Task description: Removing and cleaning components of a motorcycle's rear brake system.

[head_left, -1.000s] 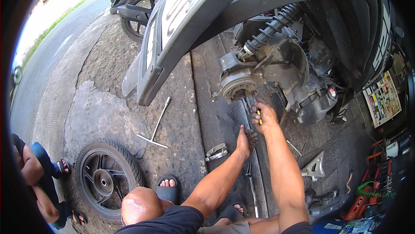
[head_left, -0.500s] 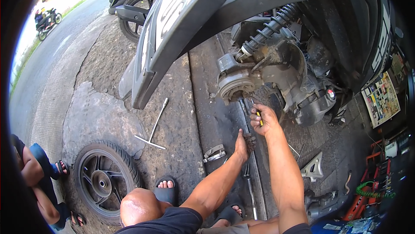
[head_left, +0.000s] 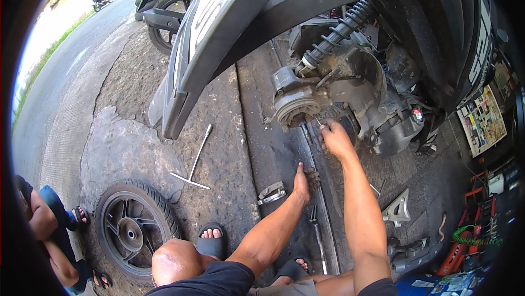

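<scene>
- Wheel (head_left: pixel 131 234): lies flat on the ground; probably heavy; grip by the spokes.
- T-handle wrench (head_left: pixel 192 160): lies on the ground; rigid metal.
- Hub housing (head_left: pixel 298 111): sits below the shock absorber (head_left: pixel 338 34); appears stiff, grimy and possibly slippery; brace against its outer rim.
- Left hand (head_left: pixel 302 186): below the hub housing, thumb spread from the fingers; no held item visible.
- Slim tool (head_left: pixel 319 122): shaft points at the hub housing's lower edge; contact cannot be told; likely light, stiff; hold by the handle end.
- Right hand (head_left: pixel 334 139): fingers closed around the slim tool.
</scene>
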